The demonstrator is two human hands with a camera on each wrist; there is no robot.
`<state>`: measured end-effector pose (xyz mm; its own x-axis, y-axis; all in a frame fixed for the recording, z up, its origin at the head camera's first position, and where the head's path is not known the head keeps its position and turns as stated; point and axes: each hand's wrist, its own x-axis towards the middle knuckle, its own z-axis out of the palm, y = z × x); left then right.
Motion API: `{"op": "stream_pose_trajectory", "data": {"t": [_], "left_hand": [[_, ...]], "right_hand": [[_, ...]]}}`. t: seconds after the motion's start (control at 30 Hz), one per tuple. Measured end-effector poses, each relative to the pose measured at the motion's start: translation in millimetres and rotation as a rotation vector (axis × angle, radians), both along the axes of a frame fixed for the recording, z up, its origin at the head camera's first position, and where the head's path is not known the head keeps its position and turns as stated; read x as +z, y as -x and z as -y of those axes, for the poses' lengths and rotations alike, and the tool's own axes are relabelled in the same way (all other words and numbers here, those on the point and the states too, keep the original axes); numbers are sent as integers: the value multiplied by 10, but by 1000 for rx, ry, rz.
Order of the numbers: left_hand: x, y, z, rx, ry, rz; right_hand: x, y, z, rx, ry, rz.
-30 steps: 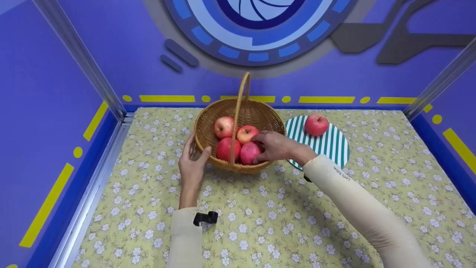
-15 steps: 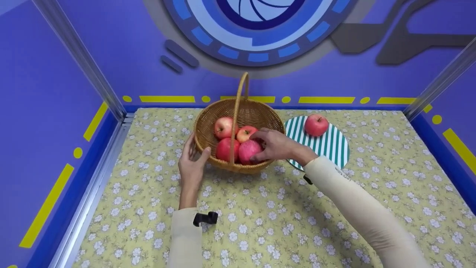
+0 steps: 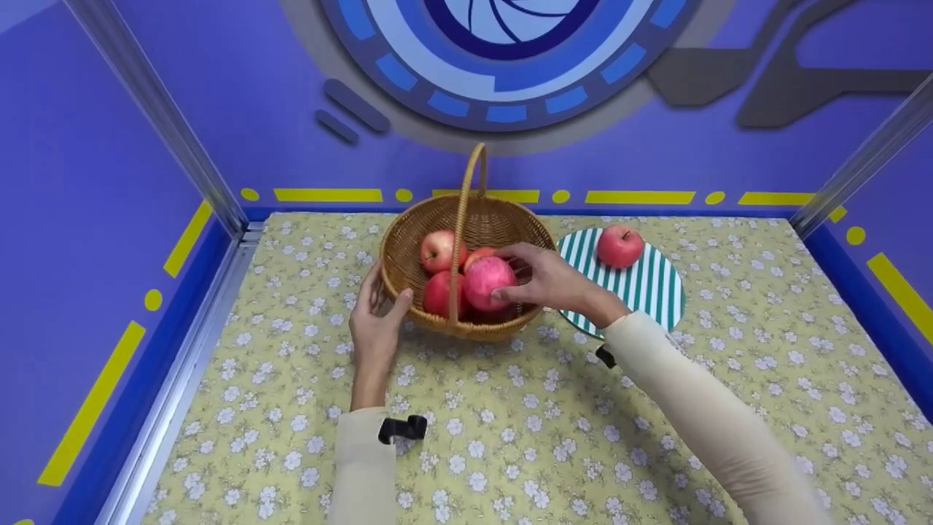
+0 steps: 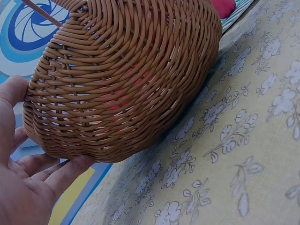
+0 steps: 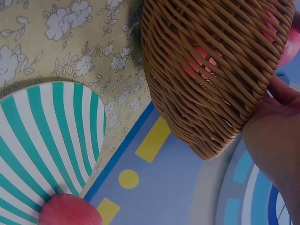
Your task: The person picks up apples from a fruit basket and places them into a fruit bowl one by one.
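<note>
My left hand [image 3: 375,335] holds the left side of a wicker basket [image 3: 525,222], thumb at the rim and fingers under the wall, as the left wrist view shows. Over the basket's front right, my right hand [image 3: 548,281] pinches a pink-red apple [image 3: 488,284] between thumb and fingers, raised above the other apples. Below and around it lie a yellowish-red apple [image 3: 439,251], a deep red apple [image 3: 442,294] and one mostly hidden behind the held fruit. In the right wrist view the basket's woven side [image 5: 211,84] covers much of what lies inside.
Right of the basket, a round mat with green and white stripes [image 3: 652,295] bears one red apple [image 3: 619,248]. The basket's tall handle [image 3: 464,211] arches over the apples. A floral cloth [image 3: 466,437] covers the table, and blue panels [image 3: 240,109] stand behind and beside it.
My right hand has lifted the front right apple up from among the others and slightly back, now covering much of the apple behind. My left hand stays at the basket's side.
</note>
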<state>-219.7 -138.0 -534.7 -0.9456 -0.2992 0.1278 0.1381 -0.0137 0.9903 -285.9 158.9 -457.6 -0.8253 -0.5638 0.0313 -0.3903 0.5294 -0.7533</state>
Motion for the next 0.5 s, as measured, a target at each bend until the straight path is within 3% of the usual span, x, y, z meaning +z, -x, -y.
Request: {"op": "stream_pose_trajectory", "data": {"t": [0.23,0.5], "left_hand": [[-10,6,4,-3,-11,2],[-14,3,1,-1,-18,0]], "right_hand": [[54,-39,-33,-75,73,-26],[92,-76,-124,-154,221,49]]}}
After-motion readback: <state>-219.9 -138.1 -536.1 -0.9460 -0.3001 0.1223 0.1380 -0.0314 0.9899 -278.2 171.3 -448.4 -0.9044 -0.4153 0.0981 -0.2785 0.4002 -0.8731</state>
